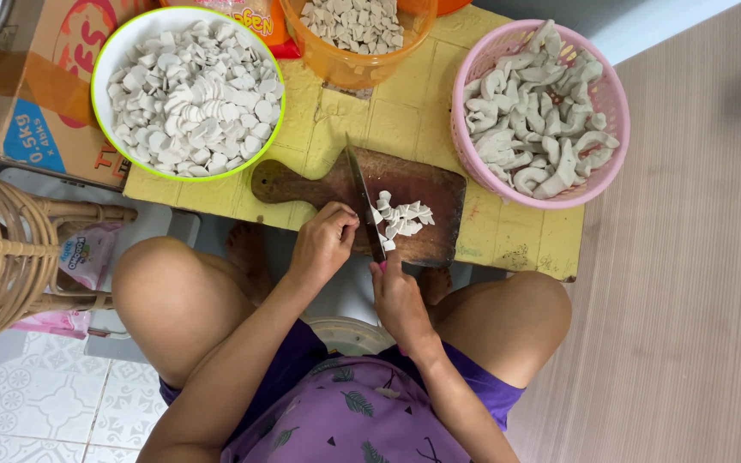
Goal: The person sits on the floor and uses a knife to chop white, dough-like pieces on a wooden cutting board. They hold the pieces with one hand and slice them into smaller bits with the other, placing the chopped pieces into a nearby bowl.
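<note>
Right hand (398,296): closed around a knife handle, at the near edge of the wooden cutting board (422,193).
Knife (364,204): its dark blade lies across the cutting board, pointing away from the person, just left of a heap of cut pieces.
Left hand (323,243): fingers curled in, resting at the near left edge of the cutting board, fingertips touching the blade's left side; whether it pins a piece there cannot be told.
Cut pieces (400,219): a small heap of pale grey-white slices on the middle of the cutting board.
Cutting board: dark brown, its rounded handle pointing left, lying on a low yellow table (405,111).
Pink basket (539,111): to the right of the cutting board, filled with long, curved pale pieces.
White bowl (187,90): green-rimmed, beyond and to the left of the cutting board, heaped with pale slices.
Orange bowl (356,36): beyond the cutting board, holding more slices.
Cardboard box (32,94): far left of the cutting board, beneath the white bowl's left side.
Rattan chair (2,249): left of the person's knee, well apart from the cutting board.
</note>
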